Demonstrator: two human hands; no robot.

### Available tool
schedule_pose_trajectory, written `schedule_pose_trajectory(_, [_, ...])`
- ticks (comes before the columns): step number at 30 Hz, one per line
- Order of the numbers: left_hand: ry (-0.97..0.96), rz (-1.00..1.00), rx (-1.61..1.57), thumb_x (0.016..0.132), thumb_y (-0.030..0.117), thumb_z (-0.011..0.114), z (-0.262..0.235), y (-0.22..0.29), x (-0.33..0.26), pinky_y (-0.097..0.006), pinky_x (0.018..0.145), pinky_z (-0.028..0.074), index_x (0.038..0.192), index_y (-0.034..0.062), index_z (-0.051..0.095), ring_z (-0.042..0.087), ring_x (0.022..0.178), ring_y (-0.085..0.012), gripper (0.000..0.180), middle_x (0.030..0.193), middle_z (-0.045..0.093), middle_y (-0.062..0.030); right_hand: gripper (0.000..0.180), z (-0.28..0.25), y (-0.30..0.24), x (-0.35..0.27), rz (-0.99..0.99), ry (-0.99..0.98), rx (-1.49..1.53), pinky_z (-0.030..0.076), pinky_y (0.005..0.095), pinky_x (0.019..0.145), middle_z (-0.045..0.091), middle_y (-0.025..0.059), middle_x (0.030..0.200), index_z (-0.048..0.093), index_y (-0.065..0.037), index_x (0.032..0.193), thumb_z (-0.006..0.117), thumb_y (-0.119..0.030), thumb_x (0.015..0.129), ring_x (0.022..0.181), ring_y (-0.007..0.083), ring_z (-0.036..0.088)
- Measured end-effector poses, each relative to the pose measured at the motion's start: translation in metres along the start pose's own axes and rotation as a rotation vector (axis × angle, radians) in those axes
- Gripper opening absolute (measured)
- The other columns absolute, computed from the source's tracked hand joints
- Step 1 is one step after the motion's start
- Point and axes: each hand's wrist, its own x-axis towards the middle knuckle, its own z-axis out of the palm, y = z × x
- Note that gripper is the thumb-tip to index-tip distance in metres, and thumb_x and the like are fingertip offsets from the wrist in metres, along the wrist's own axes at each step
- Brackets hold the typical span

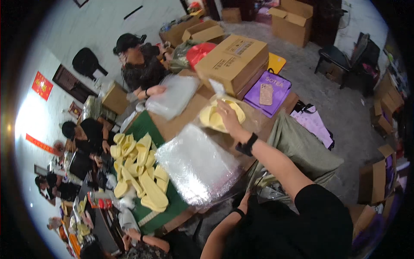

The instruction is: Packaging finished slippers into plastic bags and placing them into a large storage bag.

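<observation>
On the far right part of the table, my right hand [228, 115] is closed over a pair of pale yellow slippers [211, 116] with clear plastic wrap around them. Close to my body, my left hand [246, 202] is at the near rim of a grey-green woven sack [293, 144], its fingers small in view and seemingly gripping that rim. Clear packaging shows inside the sack's mouth. Between the hands and a heap of loose yellow slippers [140, 159] lies a stack of clear plastic bags [196, 164]. The slippers rest on a green mat [148, 123].
Behind my right hand stands a cardboard box [233, 60]; a phone [266, 94] lies on a purple bag [252, 97] beside it. Across the table a person [140, 69] handles more clear bags [172, 97]. Other people work at left. Open cartons [373, 181] line the right side.
</observation>
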Motion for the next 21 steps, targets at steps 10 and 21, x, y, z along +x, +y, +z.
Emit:
schedule_pose_trajectory(10, [0.307,0.094,-0.214,0.080,0.029,0.046,0.027,-0.055,0.064,-0.044,0.100,0.028,0.102,0.0117,0.063,0.045,0.116,-0.0267,0.033,0.107,0.060,-0.0120,0.045,-0.124,-0.174,-0.171,-0.377,0.079,-0.269,0.014,0.0453,0.106,0.051,0.0123,0.122,0.052,-0.002,0.120,0.053,-0.013,0.077,0.119,0.0265,0.041])
schedule_pose_trajectory(21, [-0.020,0.240,-0.119,0.082,0.028,0.045,-0.046,-0.062,0.098,-0.046,0.092,0.035,0.091,0.0151,0.063,0.058,0.090,-0.0273,0.024,0.089,0.064,-0.0099,0.049,-0.138,-0.088,-0.255,-0.079,0.073,-0.806,0.013,0.0519,0.103,0.048,0.0071,0.127,0.049,-0.007,0.122,0.057,-0.029,0.079,0.125,0.0224,0.036])
